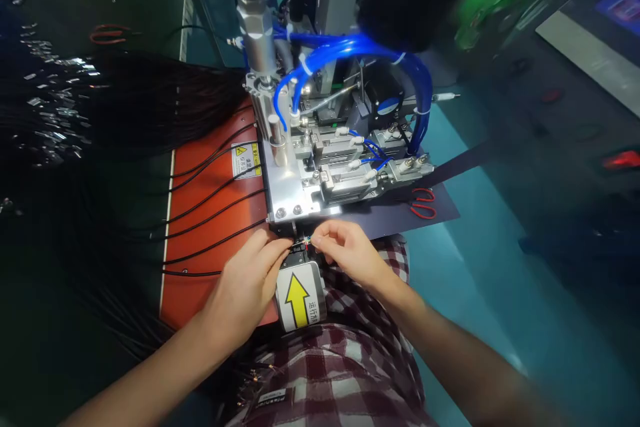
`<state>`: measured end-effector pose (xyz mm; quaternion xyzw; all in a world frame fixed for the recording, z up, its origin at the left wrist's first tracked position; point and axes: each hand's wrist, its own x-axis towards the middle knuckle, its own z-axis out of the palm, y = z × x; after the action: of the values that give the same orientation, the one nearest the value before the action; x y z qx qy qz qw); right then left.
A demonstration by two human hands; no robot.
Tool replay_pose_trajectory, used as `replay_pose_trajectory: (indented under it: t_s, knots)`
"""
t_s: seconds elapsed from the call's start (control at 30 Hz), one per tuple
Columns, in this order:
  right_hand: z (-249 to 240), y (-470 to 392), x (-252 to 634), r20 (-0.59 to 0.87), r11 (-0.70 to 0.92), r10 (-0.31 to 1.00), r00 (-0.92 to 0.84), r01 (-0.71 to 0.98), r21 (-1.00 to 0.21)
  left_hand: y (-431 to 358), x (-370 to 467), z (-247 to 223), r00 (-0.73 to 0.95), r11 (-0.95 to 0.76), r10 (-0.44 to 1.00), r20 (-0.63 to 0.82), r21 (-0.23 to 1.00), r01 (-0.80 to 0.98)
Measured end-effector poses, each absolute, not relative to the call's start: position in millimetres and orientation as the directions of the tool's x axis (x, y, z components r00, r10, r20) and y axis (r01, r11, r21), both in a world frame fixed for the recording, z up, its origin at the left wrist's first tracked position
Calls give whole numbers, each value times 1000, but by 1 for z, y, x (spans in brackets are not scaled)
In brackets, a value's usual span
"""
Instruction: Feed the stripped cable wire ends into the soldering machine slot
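Observation:
My left hand (245, 280) is closed in a pinch at the front of the machine, on a thin black cable (205, 273) that runs in from the left over the orange plate and passes beneath the hand. My right hand (347, 250) pinches from the other side, its thumb and forefinger at the fine coloured wires (307, 240) of the cable's end. Both sets of fingertips nearly meet above a small black fixture (299, 257). Just below is a white cover (300, 297) with a yellow arrow. The exact grip is partly hidden by the fingers.
Ahead stands a metal machine (295, 173) with blue air hoses (350, 47). Several black cables lie across the orange plate (200, 200) into its side. Cable bundles with shiny ends (65, 93) fill the left. Red-handled scissors (424, 203) lie at right; another red-handled tool (107, 33) lies upper left.

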<state>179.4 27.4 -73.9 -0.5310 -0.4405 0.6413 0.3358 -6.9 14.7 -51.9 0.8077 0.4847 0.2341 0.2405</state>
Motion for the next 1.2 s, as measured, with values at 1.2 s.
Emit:
replay_pose_trajectory:
  t_s: [1.2]
  knots:
    - [-77, 26, 182, -410, -377, 891, -193, 186, -907, 14, -8, -55, 599, -621, 783, 169, 279, 733]
